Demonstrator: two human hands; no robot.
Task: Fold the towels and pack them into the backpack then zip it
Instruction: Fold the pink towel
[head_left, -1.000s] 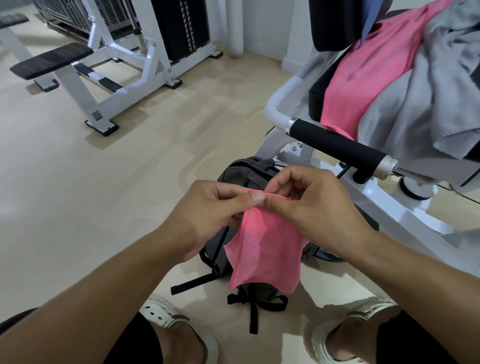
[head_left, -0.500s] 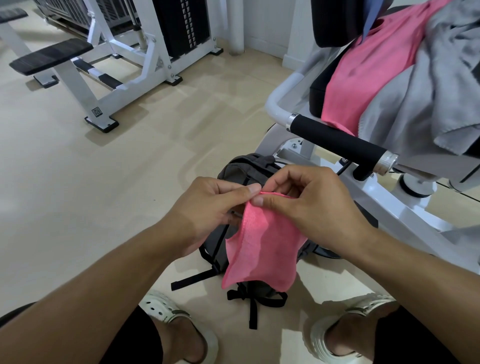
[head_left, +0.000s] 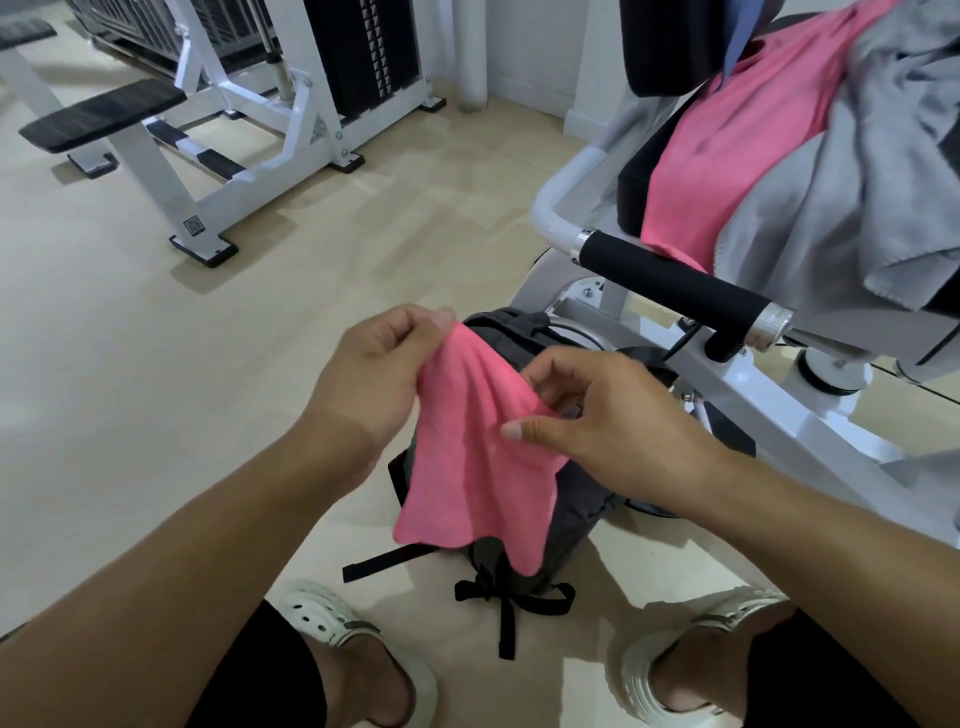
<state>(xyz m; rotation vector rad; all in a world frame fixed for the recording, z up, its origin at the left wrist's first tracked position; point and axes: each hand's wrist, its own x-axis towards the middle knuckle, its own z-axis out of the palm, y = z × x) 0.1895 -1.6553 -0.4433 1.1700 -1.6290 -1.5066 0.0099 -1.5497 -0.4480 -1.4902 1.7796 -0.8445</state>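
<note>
A small pink towel (head_left: 470, 452) was held up in front of the person, above a dark grey backpack (head_left: 582, 499) that lay on the pale floor (head_left: 130, 364) between the two feet in white clogs (head_left: 332, 618). The towel's upper left corner was pinched by the left hand (head_left: 374, 379) between thumb and fingertips. The right hand (head_left: 602, 415) was placed at the towel's right edge, fingers curled and thumb stretched out across the cloth; whether the fabric was actually gripped there could not be told. The towel hung loose and unfolded, its lower edge draped over the backpack's middle. Black straps (head_left: 498, 597) were spread on the floor at the near end of the backpack. To the right, a larger pink towel (head_left: 737, 135) and a grey towel (head_left: 852, 171) were draped over the seat of a white exercise machine (head_left: 779, 415), just behind its black padded bar (head_left: 670, 291). A white weight bench (head_left: 156, 135) was seen at the far left.
</note>
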